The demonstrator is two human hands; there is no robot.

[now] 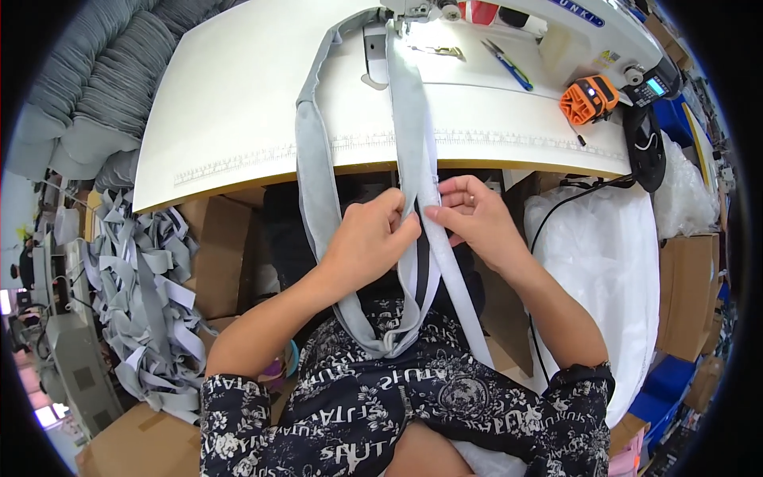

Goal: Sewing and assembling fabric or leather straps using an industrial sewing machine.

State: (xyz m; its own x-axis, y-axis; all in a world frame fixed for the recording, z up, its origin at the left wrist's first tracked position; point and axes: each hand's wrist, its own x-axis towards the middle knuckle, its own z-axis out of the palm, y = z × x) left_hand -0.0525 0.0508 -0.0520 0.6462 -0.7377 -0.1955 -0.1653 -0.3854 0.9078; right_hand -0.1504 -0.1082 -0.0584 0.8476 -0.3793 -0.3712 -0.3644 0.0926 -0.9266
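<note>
A long grey fabric band (311,167) loops down from the sewing machine head (405,12) over the white table's front edge to my lap. Its right length passes under the machine. My left hand (373,234) is closed on that length just below the edge. Alongside runs a white strip (451,282), hanging toward my lap, with a dark stripe beside it. My right hand (473,215) pinches the white strip with thumb and fingers, close to my left hand.
The white table (222,95) holds a blue cutter (507,63) and an orange device (588,101). Piles of grey pieces (151,294) lie left, stacked grey fabric (87,79) behind them. White plastic wrapping (596,278), cardboard boxes (683,294) and a black cable are at right.
</note>
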